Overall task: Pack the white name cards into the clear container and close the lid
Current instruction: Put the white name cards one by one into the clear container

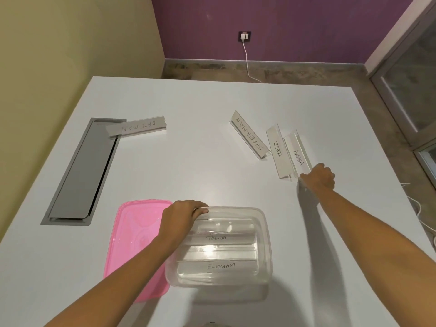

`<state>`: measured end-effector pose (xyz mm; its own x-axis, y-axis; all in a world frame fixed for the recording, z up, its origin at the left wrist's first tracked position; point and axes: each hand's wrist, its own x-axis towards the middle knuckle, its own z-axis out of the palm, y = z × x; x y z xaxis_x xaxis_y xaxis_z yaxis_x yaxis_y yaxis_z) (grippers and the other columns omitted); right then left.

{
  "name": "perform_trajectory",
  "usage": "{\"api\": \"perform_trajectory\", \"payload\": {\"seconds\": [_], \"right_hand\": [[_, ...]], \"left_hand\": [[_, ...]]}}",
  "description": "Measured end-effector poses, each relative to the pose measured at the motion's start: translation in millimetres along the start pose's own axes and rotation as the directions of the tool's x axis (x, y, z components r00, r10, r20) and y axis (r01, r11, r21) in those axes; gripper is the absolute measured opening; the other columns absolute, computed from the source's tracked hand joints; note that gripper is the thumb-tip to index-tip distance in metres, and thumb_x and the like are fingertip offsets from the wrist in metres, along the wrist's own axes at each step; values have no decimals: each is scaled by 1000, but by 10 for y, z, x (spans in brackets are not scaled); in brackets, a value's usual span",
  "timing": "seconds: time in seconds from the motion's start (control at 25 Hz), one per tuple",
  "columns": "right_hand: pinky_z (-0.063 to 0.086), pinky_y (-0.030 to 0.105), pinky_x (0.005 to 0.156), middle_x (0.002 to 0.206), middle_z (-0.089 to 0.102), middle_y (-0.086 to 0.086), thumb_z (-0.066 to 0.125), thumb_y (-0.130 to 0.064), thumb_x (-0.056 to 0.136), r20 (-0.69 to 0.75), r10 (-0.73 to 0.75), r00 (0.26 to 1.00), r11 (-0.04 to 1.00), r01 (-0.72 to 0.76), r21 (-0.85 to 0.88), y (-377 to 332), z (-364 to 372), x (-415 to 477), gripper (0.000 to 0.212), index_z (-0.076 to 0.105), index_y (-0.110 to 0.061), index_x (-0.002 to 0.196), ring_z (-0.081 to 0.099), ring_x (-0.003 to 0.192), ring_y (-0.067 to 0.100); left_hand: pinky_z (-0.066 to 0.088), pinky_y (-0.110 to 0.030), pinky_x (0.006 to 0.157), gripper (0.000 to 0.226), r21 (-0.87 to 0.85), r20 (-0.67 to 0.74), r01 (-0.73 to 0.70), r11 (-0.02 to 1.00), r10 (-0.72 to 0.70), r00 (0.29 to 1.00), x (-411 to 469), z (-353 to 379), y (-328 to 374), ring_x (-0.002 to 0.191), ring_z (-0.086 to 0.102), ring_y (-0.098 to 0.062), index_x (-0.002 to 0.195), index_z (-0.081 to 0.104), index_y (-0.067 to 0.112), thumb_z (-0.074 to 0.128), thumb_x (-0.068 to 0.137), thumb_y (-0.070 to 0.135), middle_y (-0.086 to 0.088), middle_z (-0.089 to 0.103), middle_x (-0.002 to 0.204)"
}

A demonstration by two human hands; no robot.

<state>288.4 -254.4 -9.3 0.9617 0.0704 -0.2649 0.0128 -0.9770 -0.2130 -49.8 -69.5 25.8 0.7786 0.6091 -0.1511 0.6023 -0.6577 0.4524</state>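
The clear container (265, 244) sits near the table's front with name cards inside, among them PANDA (219, 238) and ELEPHANT (220, 266). My left hand (181, 217) grips the container's far left rim. The pink lid (135, 241) lies flat beside it on the left, partly under my left forearm. On the right, my right hand (320, 177) pinches the near end of the ALPHA card (297, 153). The ZEBRA card (278, 153) touches it on the left, with SUPERMAN (249, 134) further left. The BATMAN card (136, 126) lies far left.
A grey cable hatch (77, 175) is set into the white table (188, 166) at the left, and BATMAN overlaps its far corner. The table's right edge runs close to my right hand. A white cable (247, 64) hangs from a wall socket behind.
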Motion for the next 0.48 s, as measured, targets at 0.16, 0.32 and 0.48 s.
{"api": "perform_trajectory", "payload": {"seconds": [0.16, 0.32, 0.48], "right_hand": [[48, 46, 94, 121, 54, 20, 72, -38, 76, 38, 58, 998, 997, -56, -48, 4, 112, 180, 62, 47, 0, 119, 51, 114, 39], [47, 43, 94, 123, 50, 20, 74, -23, 73, 87, 165, 982, 986, -162, -37, -32, 114, 271, 60, 46, 1, 120, 50, 113, 37], [44, 42, 98, 125, 48, 20, 79, -31, 68, 200, 259, 945, 965, -262, -13, -9, 40, 247, 78, 37, 2, 126, 48, 116, 35]], "left_hand": [[53, -31, 68, 24, -33, 4, 2, 999, -2, 1000, 19, 14, -14, 88, 69, -12, 99, 72, 36, 54, 89, 48, 13, 76, 96], [54, -31, 70, 22, -90, 3, 6, 996, -5, 1000, 24, 18, -22, 86, 70, -11, 98, 73, 33, 58, 88, 45, 12, 76, 96], [52, -27, 70, 21, -127, 1, 5, 992, -5, 1000, 11, 8, -5, 86, 70, -11, 98, 74, 31, 60, 87, 42, 10, 77, 96]]}}
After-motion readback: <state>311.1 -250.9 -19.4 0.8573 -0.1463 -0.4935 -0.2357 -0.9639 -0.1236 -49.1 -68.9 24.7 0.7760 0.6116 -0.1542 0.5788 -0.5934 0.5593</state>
